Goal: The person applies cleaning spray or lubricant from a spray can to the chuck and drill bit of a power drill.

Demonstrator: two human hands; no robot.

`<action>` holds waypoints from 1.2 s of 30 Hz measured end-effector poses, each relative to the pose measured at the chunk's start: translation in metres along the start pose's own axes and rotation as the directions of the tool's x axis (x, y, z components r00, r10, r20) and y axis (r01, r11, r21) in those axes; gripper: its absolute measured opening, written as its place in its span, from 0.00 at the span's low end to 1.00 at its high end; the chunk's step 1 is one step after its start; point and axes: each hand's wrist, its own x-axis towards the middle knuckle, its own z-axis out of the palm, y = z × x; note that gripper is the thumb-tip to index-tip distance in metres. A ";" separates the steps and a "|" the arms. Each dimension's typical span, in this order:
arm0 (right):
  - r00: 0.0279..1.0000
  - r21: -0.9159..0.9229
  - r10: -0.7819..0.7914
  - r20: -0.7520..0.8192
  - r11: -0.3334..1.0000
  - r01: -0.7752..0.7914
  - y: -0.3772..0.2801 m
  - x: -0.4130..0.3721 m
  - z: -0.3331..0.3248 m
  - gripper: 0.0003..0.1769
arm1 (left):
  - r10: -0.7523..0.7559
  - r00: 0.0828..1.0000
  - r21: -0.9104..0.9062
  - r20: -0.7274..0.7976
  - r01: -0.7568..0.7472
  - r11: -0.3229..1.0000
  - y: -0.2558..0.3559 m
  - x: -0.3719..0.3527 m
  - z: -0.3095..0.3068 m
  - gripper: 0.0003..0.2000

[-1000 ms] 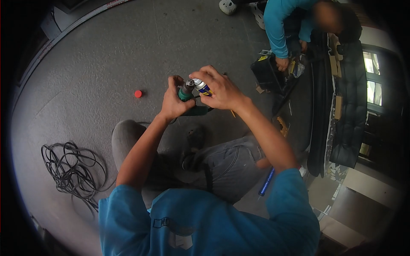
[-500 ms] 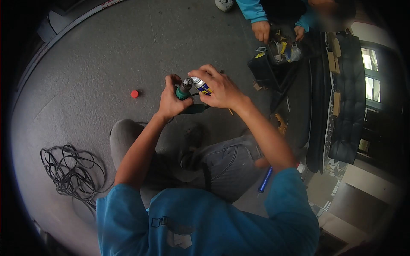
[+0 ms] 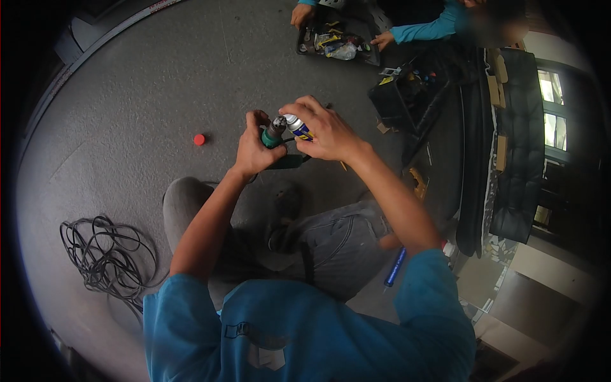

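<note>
My left hand (image 3: 256, 145) grips a green power drill (image 3: 270, 139) near its dark metal nose, which points up and away from me. My right hand (image 3: 328, 130) is wrapped round a blue and yellow spray can (image 3: 301, 129) with a pale top. The index finger lies over the can's top, close beside the drill's nose. Part of the drill's body shows below my hands, and the rest is hidden. A red cap (image 3: 199, 139) rests on the floor to the left of my hands.
A coiled black cable (image 3: 108, 258) lies at left. At top, another person's hands hold a tray of small items (image 3: 337, 44) beside an open black toolbox (image 3: 407, 95). A blue tube (image 3: 395, 267) lies by my right elbow. Black padded panels (image 3: 514, 146) stand at right.
The other person has moved the tray of small items left, away from the toolbox, whose inside now shows. My hands, the drill and the spray can have hardly moved.
</note>
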 end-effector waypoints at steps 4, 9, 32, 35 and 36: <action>1.000 0.004 -0.018 -0.004 1.000 0.018 0.000 -0.001 0.000 0.35 | 0.010 1.000 0.009 -0.003 -0.010 1.000 0.001 0.000 0.000 0.35; 1.000 -0.007 0.005 0.011 1.000 -0.005 0.001 0.000 0.000 0.35 | -0.016 1.000 0.009 0.012 0.016 1.000 0.002 0.000 -0.002 0.36; 0.993 -0.069 -0.074 -0.091 0.995 0.067 0.005 -0.002 0.020 0.37 | -0.138 0.990 -0.046 -0.030 0.137 0.990 -0.004 0.001 0.002 0.36; 0.994 -0.101 -0.076 -0.079 0.993 0.068 0.004 -0.001 0.022 0.36 | -0.144 0.989 -0.051 -0.029 0.142 0.989 -0.004 0.001 0.002 0.36; 0.995 -0.111 -0.066 -0.072 0.992 0.058 0.003 -0.002 0.023 0.36 | -0.139 0.990 -0.041 -0.030 0.138 0.990 -0.004 0.001 0.001 0.36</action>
